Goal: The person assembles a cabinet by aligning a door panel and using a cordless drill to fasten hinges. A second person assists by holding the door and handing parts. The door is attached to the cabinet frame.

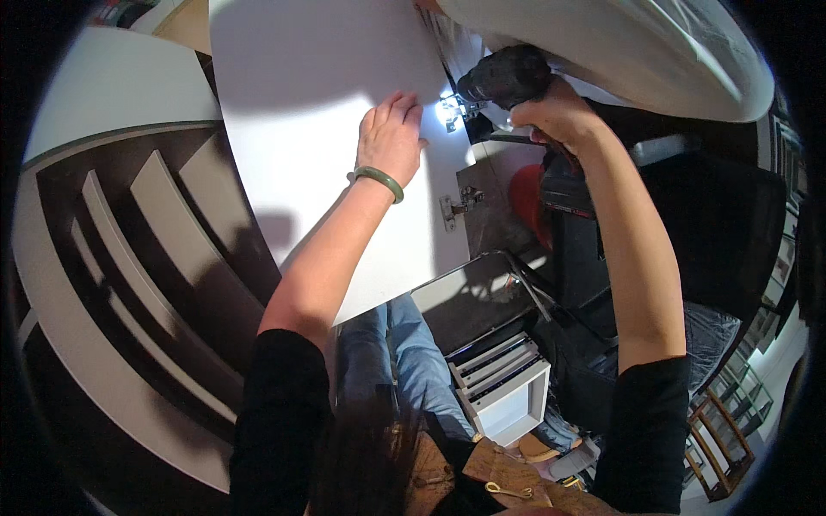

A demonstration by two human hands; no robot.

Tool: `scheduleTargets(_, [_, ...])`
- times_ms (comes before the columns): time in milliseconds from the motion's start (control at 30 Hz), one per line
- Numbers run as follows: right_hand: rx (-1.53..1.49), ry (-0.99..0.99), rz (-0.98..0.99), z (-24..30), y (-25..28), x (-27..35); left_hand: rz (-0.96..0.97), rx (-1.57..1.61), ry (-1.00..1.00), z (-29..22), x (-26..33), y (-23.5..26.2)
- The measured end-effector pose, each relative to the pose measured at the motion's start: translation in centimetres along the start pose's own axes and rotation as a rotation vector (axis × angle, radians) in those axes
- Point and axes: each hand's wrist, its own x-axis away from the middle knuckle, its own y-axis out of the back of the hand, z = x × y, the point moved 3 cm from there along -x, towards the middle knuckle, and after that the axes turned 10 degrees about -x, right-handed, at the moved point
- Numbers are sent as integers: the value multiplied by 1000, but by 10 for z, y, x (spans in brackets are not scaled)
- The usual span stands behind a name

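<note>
My left hand (392,136) lies flat on a white panel (344,206), its fingers stretched out and nothing in them. A green bangle circles that wrist. My right hand (561,119) is wrapped around the grip of a black cordless drill (506,76). The drill's nose points left at a metal cabinet hinge (450,112) on the panel's right edge, and its bright light falls there. The drill's tip is lost in glare, so whether it touches a screw I cannot tell. Nearer to me on the same edge sits a second hinge (459,206).
A dark-framed shelf unit (129,267) with pale boards stands at the left. A whitish, plastic-covered piece (688,64) reaches over the far right. Below the panel, close to my jeans, is a small white drawer frame (514,408). Wooden frames (718,451) stand at the lower right.
</note>
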Motion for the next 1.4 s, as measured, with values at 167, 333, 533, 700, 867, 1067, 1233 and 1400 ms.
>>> scheduleTargets(167, [233, -39, 18, -19, 2, 10, 65, -80, -4, -2, -1, 1])
scheduleTargets(333, [-89, 270, -84, -69, 3, 134, 215, -209, -28, -9, 0, 11])
scheduleTargets(533, [-433, -45, -66, -142, -15, 280, 394, -484, -71, -37, 73, 40])
scheduleTargets(700, [-616, -60, -69, -161, -17, 349, 1008, -287, -10, -67, 137, 75])
scheduleTargets(867, [-757, 22, -8, -156, -4, 387, 787, -163, -233, -112, 136, 156])
scheduleTargets(1067, [-879, 219, -98, -153, 10, 429, 356, -111, -520, -180, 130, 304])
scheduleTargets(1233, [-1102, 127, -101, -138, 18, 458, 380, -71, -638, -200, 210, 382])
scheduleTargets(1400, [-1068, 433, -184, -61, 51, 497, 212, -39, -688, -177, 286, 431])
